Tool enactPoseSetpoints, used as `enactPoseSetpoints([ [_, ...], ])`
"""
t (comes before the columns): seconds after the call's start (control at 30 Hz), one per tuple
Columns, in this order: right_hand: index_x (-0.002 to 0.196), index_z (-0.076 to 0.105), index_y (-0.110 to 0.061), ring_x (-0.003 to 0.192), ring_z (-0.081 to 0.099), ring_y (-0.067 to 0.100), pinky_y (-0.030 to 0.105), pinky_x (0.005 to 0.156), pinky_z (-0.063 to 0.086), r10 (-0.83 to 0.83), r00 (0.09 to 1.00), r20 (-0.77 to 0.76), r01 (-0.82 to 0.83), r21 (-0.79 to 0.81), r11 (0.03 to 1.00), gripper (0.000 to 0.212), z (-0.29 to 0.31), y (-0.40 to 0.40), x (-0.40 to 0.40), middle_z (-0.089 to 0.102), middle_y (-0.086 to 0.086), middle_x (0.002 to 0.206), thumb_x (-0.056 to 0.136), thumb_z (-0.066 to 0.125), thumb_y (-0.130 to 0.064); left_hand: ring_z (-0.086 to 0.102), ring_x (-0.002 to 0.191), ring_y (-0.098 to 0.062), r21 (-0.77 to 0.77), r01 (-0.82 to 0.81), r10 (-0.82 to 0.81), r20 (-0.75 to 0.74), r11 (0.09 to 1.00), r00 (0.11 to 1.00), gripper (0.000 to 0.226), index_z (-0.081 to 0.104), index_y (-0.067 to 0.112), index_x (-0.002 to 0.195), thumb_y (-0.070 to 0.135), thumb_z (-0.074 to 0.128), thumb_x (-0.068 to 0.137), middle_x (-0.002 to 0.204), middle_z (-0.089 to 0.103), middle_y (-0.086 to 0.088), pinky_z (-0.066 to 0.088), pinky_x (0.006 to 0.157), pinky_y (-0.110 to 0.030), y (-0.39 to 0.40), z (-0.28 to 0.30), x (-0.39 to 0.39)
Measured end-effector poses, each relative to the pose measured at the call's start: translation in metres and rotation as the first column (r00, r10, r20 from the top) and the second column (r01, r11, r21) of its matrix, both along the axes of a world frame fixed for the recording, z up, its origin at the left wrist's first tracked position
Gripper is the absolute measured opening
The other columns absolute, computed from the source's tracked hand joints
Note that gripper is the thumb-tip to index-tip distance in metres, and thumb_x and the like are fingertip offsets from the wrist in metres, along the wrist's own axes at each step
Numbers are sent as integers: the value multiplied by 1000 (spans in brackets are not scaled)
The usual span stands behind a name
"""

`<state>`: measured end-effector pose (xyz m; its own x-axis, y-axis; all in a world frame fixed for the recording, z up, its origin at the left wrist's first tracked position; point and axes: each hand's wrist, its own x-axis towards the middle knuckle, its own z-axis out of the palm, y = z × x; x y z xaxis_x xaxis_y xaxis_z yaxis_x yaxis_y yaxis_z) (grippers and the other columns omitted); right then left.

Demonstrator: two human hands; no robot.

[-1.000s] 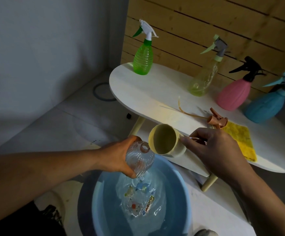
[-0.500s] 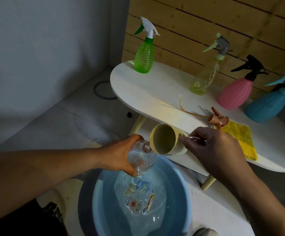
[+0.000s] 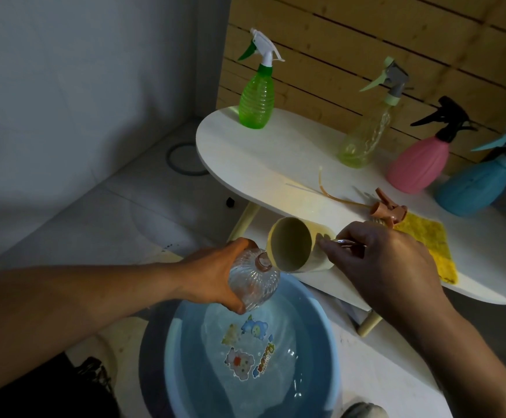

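Note:
My left hand (image 3: 212, 274) grips a clear ribbed bottle (image 3: 253, 282) without its spray head, held tilted over a blue basin (image 3: 179, 351) of water. My right hand (image 3: 375, 260) holds a cream plastic cup (image 3: 294, 245) by its handle, tipped on its side with the rim touching the bottle's pinkish neck. The cup's inside looks empty. A brown spray head with a long tube (image 3: 389, 208) lies on the white table (image 3: 260, 164) just behind my right hand.
On the table stand a green spray bottle (image 3: 256, 104), a yellowish clear one (image 3: 366, 137), a pink one (image 3: 417, 164) and a blue one (image 3: 475, 185). A yellow cloth (image 3: 426, 245) lies near the table's front edge. Wooden slats back the table; a grey wall is left.
The splashing in the basin has calmed. The cup has tipped a little further against the bottle's neck. Both hands stay nearly where they were.

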<state>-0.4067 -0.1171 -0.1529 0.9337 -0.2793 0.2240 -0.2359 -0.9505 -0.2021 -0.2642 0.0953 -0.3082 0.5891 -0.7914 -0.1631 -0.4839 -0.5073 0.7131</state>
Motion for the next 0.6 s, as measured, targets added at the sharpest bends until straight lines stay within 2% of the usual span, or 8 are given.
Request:
enactPoseSetpoints([
  [0.37, 82, 68, -29, 60, 50, 11, 22, 50, 24, 15, 999, 47, -11, -102, 995, 37, 2, 3, 0, 59, -11, 71, 93, 55, -62, 59, 118, -9, -11, 9, -9, -7, 1000, 1000, 106, 33, 48, 137, 49, 99, 54, 130, 55, 20, 60, 93, -36, -1, 0, 0],
  [0.6, 82, 67, -29, 61, 51, 15, 24, 50, 24, 34, 998, 58, -27, -112, 993, 38, 1, 3, -1, 59, -10, 72, 93, 53, -62, 59, 114, -6, -16, 7, -7, 1, 1000, 1000, 105, 34, 49, 135, 49, 99, 52, 126, 55, 24, 59, 89, -32, -1, 1, -1],
])
